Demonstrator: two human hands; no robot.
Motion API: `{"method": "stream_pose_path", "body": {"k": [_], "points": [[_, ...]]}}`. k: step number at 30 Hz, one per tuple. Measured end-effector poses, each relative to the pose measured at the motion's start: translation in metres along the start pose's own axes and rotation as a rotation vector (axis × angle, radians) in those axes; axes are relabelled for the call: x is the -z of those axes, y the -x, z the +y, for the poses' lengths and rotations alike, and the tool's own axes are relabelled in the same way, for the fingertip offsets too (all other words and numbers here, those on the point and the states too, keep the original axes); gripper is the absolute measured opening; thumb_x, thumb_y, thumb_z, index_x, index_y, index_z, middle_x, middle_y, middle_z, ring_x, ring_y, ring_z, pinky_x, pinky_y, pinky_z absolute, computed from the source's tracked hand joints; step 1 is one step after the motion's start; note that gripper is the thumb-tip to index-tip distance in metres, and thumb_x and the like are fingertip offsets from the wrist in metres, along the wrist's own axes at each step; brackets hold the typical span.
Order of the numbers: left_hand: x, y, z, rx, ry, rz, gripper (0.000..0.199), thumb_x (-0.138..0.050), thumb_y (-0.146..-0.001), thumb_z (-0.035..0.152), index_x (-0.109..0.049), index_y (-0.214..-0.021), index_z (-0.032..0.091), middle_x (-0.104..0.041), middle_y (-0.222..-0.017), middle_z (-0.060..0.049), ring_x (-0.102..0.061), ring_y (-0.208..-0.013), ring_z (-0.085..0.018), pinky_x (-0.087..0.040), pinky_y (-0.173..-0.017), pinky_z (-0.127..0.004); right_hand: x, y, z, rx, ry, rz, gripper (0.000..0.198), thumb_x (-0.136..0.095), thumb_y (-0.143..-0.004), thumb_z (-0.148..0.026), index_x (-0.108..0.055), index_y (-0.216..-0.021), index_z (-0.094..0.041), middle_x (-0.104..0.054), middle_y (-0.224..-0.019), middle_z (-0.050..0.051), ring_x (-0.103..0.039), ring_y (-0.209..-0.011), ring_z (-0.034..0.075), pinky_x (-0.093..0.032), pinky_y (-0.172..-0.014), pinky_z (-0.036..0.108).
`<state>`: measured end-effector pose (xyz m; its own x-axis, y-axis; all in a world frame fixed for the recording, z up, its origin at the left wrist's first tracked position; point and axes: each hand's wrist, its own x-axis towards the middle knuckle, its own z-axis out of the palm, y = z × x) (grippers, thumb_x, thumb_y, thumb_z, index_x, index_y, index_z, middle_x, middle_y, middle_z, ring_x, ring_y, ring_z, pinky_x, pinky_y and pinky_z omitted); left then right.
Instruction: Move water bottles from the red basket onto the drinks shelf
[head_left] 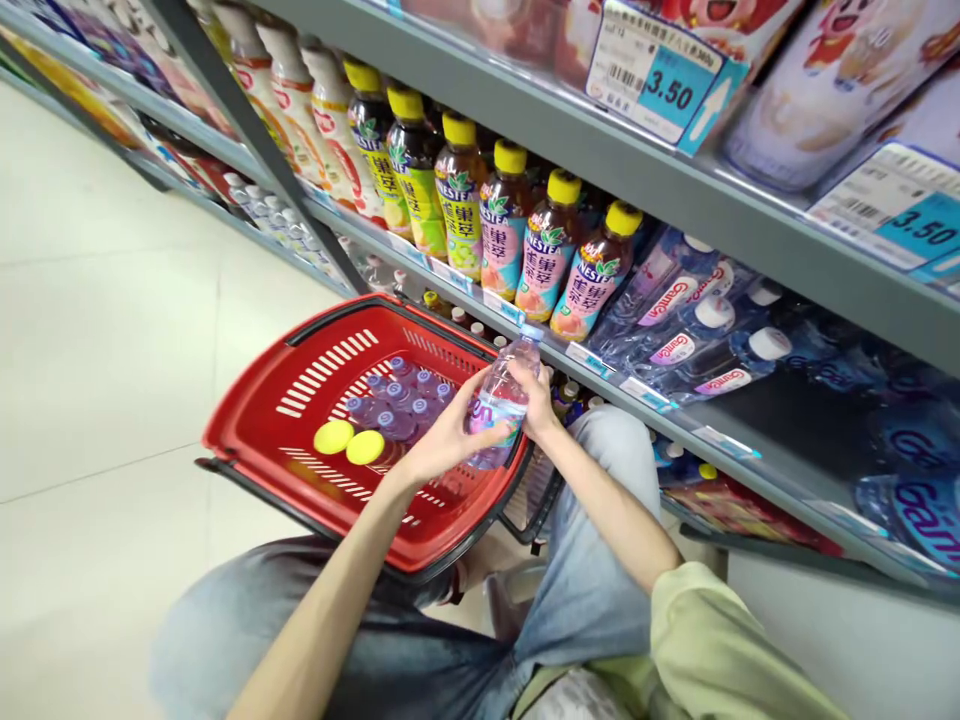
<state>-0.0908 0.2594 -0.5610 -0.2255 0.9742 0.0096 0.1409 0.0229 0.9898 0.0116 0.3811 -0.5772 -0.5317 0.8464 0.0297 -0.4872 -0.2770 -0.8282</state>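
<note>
Both my hands hold one clear water bottle (501,388) with a pale blue cap, tilted over the right side of a red shopping basket (247,400). My left hand (454,425) wraps round its lower part, partly covering the pink and blue label. Higher up, the fingers of my right hand (534,400) close on its side. Inside the basket stand several small bottles with lilac caps (396,397). Two bottles with wide yellow caps (349,442) are beside them; their bodies are mostly hidden.
A grey shelf edge (480,300) runs diagonally past the basket. Several yellow-capped tea bottles (540,255) line it, with Ganten water bottles (690,320) lying to their right. An upper shelf with price tags (660,80) overhangs them. Pale floor tiles (105,380) lie left; my knees are close below.
</note>
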Motion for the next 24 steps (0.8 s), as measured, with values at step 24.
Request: {"method": "stream_pose_path", "body": {"k": [24], "points": [[-0.046,0.021,-0.035,-0.779,-0.718,0.363,0.068,-0.079,-0.084,0.016,-0.053,-0.145,0.031,-0.048,-0.153,-0.016,-0.050,-0.144,-0.033,-0.053,-0.111,-0.052,0.006,0.003,-0.029,-0.104,-0.365,-0.070,0.042,-0.074,-0.074,-0.047,-0.058,-0.105,-0.024,-0.073,-0.091,-0.001,-0.070,-0.074,0.017,-0.065,-0.078,0.038]]}}
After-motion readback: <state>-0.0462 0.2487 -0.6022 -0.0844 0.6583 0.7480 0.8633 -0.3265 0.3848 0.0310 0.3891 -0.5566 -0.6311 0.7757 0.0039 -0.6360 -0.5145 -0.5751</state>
